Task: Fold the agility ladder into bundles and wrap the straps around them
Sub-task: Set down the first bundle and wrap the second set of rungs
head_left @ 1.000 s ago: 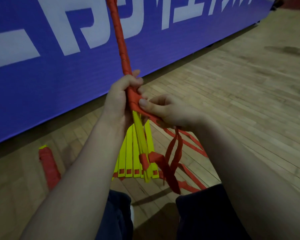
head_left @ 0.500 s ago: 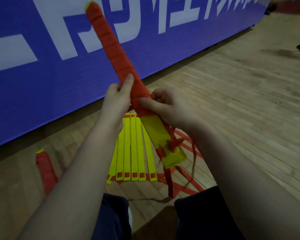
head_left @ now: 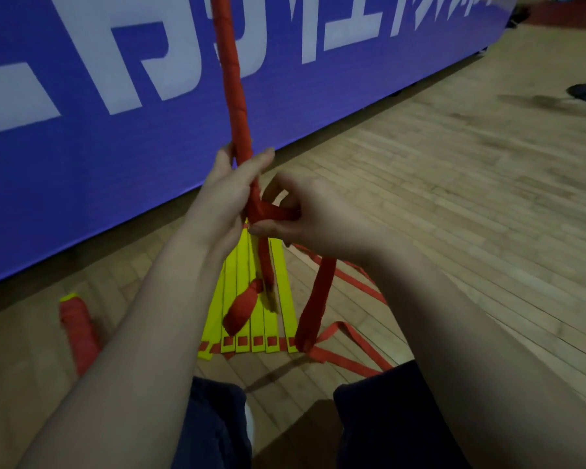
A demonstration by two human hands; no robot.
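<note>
Left hand grips the mostly wrapped bundle, right hand pinches its strap; a finished bundle lies at eight o'clock, loose rungs at six await bundling.

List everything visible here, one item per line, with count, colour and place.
strap-wrapped ladder bundle: one, red, held upright at centre, running past the top edge
loose fabric strap: one, red, hanging down to the floor, right of centre
flat plastic rungs: about six, yellow with red squares, fanned on the floor
finished wrapped bundle: one, red with a yellow tip, on the floor at left
wall banner: one, blue with white lettering, behind
plank floor: one, light wood, right and foreground
trouser legs: two, dark blue, bottom edge
left hand: one, grips the held bundle
right hand: one, pinches the strap
</note>
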